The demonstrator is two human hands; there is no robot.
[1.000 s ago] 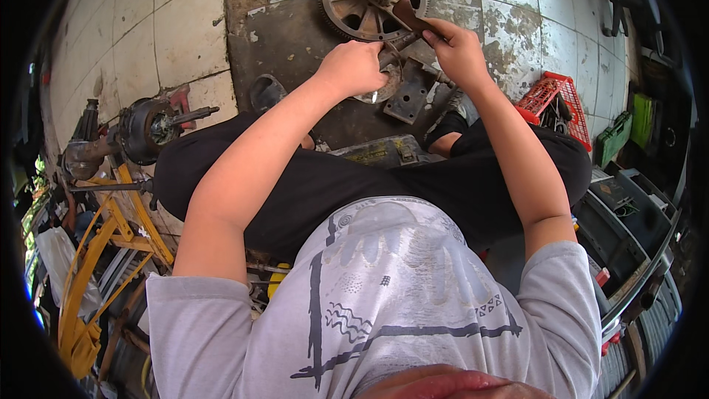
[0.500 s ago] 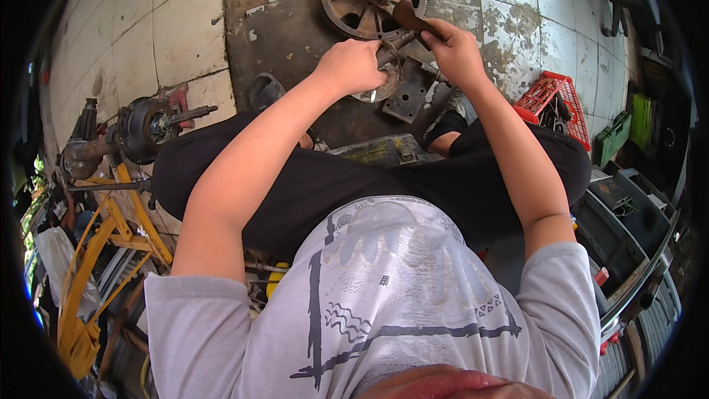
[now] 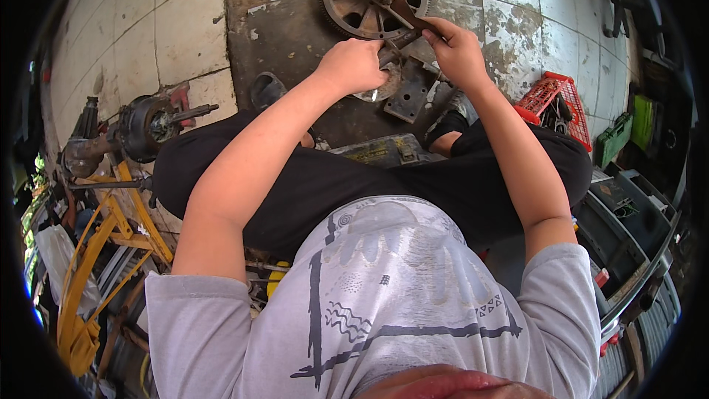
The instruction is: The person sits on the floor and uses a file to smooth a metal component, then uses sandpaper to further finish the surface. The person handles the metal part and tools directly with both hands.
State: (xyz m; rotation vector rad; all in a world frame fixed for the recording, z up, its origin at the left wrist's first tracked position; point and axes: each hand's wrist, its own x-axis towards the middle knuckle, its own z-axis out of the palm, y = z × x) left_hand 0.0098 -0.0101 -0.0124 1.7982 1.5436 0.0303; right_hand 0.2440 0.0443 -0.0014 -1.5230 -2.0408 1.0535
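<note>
My left hand (image 3: 351, 65) is closed around a dark metal shaft (image 3: 403, 41), whose far end points up and to the right. Pinched in my right hand (image 3: 458, 58) is a thin brown strip (image 3: 405, 12), possibly sandpaper, lying close over the shaft's end. I cannot tell whether the strip touches the shaft. Just beyond both hands, a large toothed flywheel (image 3: 341, 1) lies flat on the floor. Below the shaft are a drilled metal block (image 3: 405, 101) and a shiny round metal piece (image 3: 385, 89), partly hidden by my left hand.
A red plastic basket (image 3: 543, 89) with tools stands by my right knee, near a green case (image 3: 614, 137). To my left, an axle-like assembly (image 3: 144, 129) sits by a yellow metal frame (image 3: 118, 225). A dark case (image 3: 377, 149) lies between my legs.
The brown strip has tilted and shows narrower, its far end slightly lower. My right hand has shifted only a little; my left hand keeps its place on the shaft.
</note>
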